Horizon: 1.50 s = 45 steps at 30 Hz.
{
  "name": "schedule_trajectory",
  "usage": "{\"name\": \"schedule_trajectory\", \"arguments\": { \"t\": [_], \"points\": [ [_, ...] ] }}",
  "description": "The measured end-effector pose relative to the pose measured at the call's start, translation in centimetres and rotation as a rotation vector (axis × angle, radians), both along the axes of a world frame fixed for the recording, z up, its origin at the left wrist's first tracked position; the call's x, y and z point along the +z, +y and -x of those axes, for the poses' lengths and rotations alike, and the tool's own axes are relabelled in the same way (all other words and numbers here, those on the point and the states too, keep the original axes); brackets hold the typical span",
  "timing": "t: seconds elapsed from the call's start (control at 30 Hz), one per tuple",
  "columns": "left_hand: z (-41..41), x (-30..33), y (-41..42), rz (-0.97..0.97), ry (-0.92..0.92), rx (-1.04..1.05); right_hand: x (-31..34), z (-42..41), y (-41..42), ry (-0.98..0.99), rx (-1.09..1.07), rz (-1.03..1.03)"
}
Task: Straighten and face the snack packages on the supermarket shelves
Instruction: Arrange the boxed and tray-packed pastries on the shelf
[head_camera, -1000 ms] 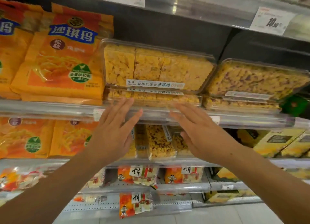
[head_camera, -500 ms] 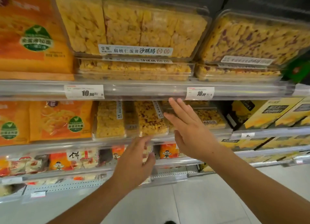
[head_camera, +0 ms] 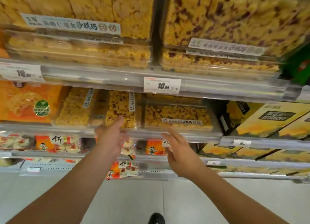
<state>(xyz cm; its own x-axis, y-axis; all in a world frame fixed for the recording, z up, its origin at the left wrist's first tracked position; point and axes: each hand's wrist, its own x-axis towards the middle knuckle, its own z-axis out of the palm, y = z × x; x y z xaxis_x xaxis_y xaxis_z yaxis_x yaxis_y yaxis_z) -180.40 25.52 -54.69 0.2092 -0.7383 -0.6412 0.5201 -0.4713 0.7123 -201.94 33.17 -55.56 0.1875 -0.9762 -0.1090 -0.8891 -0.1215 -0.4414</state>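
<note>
Fingers of the left hand (head_camera: 112, 136) touch an upright clear snack box (head_camera: 121, 110); the right hand (head_camera: 182, 154), fingers spread and empty, hovers near a flat box (head_camera: 177, 117).

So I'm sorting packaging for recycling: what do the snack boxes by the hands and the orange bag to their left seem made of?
The snack boxes look like clear, glossy rigid plastic: the yellow cakes show through and the lids catch glare. The orange bag seems to be printed plastic film, shiny and slightly wrinkled, though blur leaves that open.
</note>
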Motion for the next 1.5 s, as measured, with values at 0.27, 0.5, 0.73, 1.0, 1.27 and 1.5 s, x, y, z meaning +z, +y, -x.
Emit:
{"name": "schedule_trajectory", "arguments": {
  "t": [0.27,0.5,0.73,1.0,1.27,1.5],
  "points": [
    [-1.6,0.9,2.0,0.175,-0.118,-0.062,0.5,2.5,-2.2,-0.313,-0.222,-0.065],
    [-4.5,1.9,2.4,0.277,-0.350,-0.400,3.8,3.9,-6.8,-0.680,-0.479,-0.039],
    [-2.0,4.7,-2.3,0.471,-0.716,-0.673,4.2,9.5,-7.5,-0.641,-0.657,-0.041],
    [3.2,3.2,-8.1,0.413,-1.210,-0.849,4.1,13.2,-8.6,-0.506,-0.682,0.045],
    [3.1,0.8,-7.0,0.446,-1.097,-0.652,4.4,14.4,-8.7,-0.228,-0.576,0.039],
    [3.8,0.5,-5.8,0.458,-1.130,-0.641,4.4,14.8,-9.1,-0.196,-0.584,-0.005]
  ]
}}
